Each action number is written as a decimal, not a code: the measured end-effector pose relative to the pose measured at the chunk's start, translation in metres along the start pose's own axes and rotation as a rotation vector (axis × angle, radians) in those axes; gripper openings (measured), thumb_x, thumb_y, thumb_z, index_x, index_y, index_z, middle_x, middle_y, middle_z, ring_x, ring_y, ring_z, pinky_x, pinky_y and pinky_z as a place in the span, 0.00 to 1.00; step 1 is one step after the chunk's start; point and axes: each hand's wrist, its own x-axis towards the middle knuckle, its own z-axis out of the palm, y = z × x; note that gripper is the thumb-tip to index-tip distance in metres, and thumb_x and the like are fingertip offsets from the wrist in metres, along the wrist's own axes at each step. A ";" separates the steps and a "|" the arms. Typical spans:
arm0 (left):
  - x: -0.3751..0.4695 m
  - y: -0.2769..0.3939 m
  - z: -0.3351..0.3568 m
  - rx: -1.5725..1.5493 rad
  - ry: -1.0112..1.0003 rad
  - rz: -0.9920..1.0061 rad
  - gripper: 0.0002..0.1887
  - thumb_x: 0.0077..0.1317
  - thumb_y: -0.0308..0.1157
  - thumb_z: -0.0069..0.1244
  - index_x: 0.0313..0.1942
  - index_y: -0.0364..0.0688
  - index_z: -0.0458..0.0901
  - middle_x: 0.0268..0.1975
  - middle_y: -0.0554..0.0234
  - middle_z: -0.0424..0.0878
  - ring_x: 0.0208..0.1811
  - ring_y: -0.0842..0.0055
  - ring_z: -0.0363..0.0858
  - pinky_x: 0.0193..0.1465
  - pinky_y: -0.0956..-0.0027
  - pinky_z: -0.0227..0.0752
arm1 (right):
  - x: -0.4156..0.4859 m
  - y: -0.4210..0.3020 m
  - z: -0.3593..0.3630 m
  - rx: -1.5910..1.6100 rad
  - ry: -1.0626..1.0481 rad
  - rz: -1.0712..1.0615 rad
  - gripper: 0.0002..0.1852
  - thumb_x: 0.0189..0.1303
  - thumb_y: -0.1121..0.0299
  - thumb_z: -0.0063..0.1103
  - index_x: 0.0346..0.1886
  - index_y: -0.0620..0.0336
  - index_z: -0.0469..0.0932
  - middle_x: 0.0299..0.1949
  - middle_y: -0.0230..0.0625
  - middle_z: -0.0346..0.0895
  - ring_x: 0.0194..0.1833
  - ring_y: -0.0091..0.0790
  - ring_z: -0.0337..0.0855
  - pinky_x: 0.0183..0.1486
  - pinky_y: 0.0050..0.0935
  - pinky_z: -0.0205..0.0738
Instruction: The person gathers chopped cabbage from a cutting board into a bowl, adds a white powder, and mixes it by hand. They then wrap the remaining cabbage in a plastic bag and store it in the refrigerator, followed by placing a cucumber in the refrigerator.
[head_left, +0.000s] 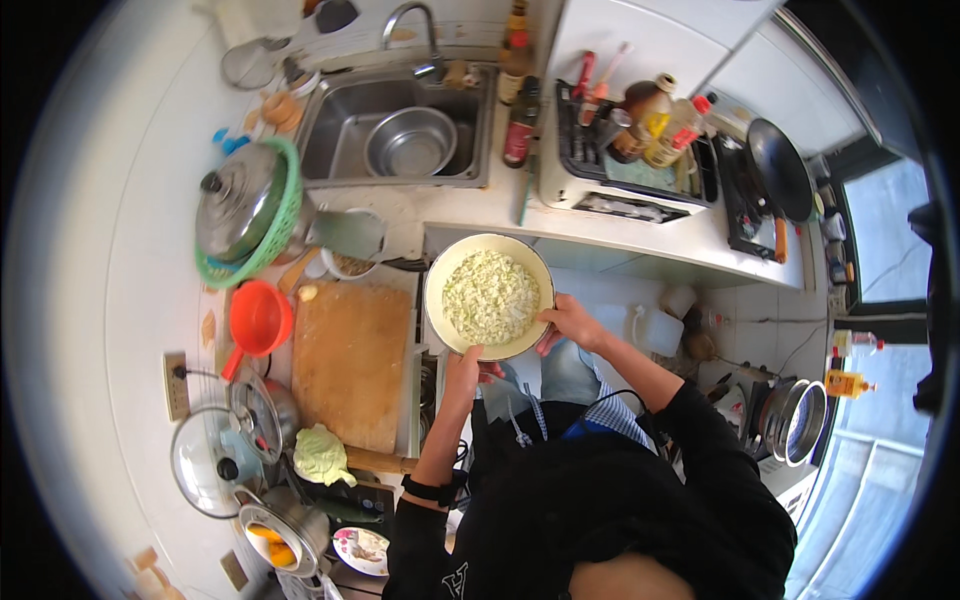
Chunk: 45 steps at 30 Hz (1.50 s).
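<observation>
A cream enamel bowl (437, 289) with a dark rim holds finely chopped pale green cabbage (491, 296). My left hand (466, 373) grips its near edge at the bottom left, thumb on the rim. On the right side of the same rim, my right hand (568, 322) has hold too, with the fingers partly hidden underneath. The bowl is in the air in front of my body, beside the wooden cutting board (351, 367). A small pale piece (307, 293) lies at the board's far left corner. Cabbage leaves (322, 455) rest past the board's near edge.
A steel basin (411, 142) sits in the sink (322, 161). Left are a red ladle (259, 318), a cleaver (349, 234) on a white bowl, and a green basket (289, 210) with a lidded pot. Bottles (637, 112) stand on the stove-side rack; a wok (780, 169) is farther right.
</observation>
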 end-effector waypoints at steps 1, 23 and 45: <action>0.006 0.001 0.013 0.014 -0.008 -0.007 0.17 0.71 0.40 0.43 0.47 0.34 0.79 0.27 0.58 0.85 0.26 0.70 0.86 0.27 0.72 0.73 | -0.007 0.000 -0.015 -0.001 -0.009 -0.014 0.17 0.72 0.70 0.49 0.54 0.78 0.69 0.35 0.54 0.84 0.28 0.45 0.89 0.32 0.40 0.89; 0.029 0.031 0.315 0.163 -0.119 -0.032 0.21 0.68 0.37 0.43 0.50 0.27 0.77 0.36 0.48 0.87 0.26 0.62 0.86 0.27 0.66 0.74 | -0.008 -0.052 -0.488 0.510 0.809 -0.619 0.23 0.72 0.70 0.59 0.65 0.72 0.70 0.41 0.42 0.82 0.38 0.32 0.85 0.43 0.29 0.85; 0.034 0.074 0.376 0.172 0.037 0.004 0.20 0.66 0.34 0.45 0.54 0.29 0.73 0.37 0.48 0.85 0.26 0.61 0.83 0.31 0.61 0.77 | 0.069 -0.109 -0.540 -0.730 1.164 -0.861 0.08 0.61 0.76 0.55 0.43 0.63 0.79 0.38 0.49 0.80 0.41 0.54 0.83 0.43 0.47 0.78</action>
